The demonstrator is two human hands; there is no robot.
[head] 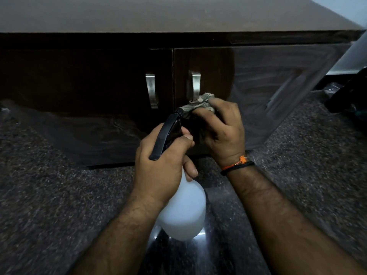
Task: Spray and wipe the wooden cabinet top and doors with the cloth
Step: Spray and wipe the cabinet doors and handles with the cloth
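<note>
Two hands in view. My left hand point(158, 165) is clamped around the neck of the white spray bottle point(184, 211), held above the floor point(59, 195). My right hand point(222, 128) grips the bunched cloth point(200, 105), pressed against the right cabinet door point(258, 86) just below its metal handle point(195, 86), near the door's left edge.

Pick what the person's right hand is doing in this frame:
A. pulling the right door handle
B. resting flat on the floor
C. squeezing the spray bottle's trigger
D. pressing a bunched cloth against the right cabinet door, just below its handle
D: the right hand bunches the cloth against the right cabinet door below its handle, while the left hand holds the spray bottle.
</note>
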